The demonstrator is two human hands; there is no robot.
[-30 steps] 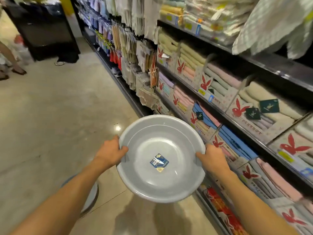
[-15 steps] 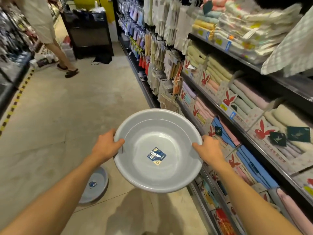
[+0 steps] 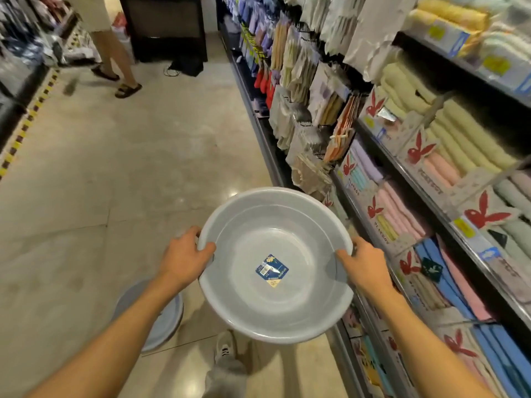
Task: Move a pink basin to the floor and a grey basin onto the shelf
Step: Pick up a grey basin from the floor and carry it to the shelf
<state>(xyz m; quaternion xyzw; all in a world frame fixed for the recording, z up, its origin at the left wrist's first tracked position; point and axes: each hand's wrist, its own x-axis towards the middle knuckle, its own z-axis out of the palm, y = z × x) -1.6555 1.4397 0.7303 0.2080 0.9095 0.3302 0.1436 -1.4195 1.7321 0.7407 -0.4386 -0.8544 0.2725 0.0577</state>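
Observation:
I hold a round grey basin (image 3: 275,225) level in front of me, above the aisle floor, with a blue label stuck to its bottom. My left hand (image 3: 184,257) grips its left rim and my right hand (image 3: 359,265) grips its right rim. A second grey basin (image 3: 163,320) lies on the floor at the lower left, partly hidden by my left forearm. No pink basin is in view. The shelf (image 3: 425,196) with boxed towels runs along my right side.
Hanging cloth packs (image 3: 304,90) fill the far end of the shelving. A person in sandals (image 3: 115,61) stands up the aisle near a black cabinet (image 3: 163,27). Yellow-black floor tape (image 3: 26,122) borders the left. My shoe (image 3: 225,346) shows below the basin.
The view has swung left, away from the shelf and up the aisle, bringing the person and cabinet into sight. The basin stays gripped in both hands; the floor basin is more covered by my forearm.

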